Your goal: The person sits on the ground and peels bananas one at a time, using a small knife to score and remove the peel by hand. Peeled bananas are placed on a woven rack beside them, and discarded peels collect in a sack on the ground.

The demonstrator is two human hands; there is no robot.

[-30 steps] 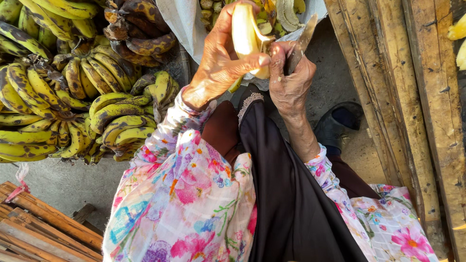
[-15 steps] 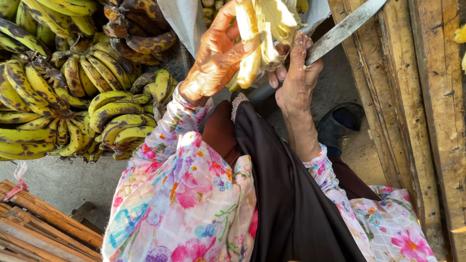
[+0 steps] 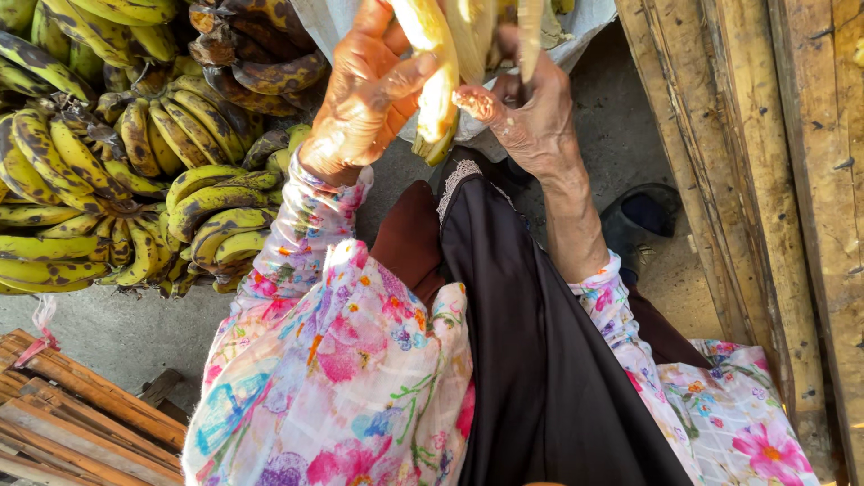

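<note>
The peeled banana stands almost upright in the grip of the left hand, whose fingers are closed around its pale flesh; its green stem end points down, just below the grip. Loose strips of peel hang beside it, on the right of the grip. The right hand is close to the fruit, its thumb nearly touching the lower part; I cannot tell if it holds something, because its fingers are partly hidden behind the peel. I judge that the peeling step is in hand, and the next move would call for pulling the remaining strips down and away from the flesh.

Half a second ago a knife blade stood out to the right of the grip; now it is no longer in view, and both hands have come higher in the picture.

Left of the grip lie bunches of spotted bananas. Right of it are wooden planks, and below them a dark shoe.
</note>
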